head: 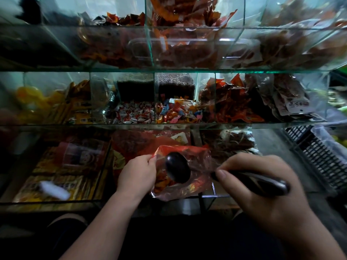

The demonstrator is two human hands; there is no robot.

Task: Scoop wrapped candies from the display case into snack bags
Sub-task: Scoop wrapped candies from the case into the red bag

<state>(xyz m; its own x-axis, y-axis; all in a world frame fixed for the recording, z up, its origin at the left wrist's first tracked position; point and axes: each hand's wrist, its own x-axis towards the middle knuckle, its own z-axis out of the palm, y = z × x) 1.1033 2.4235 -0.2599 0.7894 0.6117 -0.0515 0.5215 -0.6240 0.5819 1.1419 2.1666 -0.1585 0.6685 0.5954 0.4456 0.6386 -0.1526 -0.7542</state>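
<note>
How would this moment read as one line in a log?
left hand: grips snack bag edge | right hand: holds black scoop handle | scoop bowl at bag mouth | candies visible in bag

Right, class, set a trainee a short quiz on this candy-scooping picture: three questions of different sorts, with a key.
1. True or false: the left hand pinches the edge of the snack bag.
2. Where is the bowl of the black scoop? A) at the bag's opening; B) beneath the bag; C) far off to the bag's left.
3. Fill the gap: the right hand grips the scoop by its ____.

Key: 1 true; 2 A; 3 handle.
</note>
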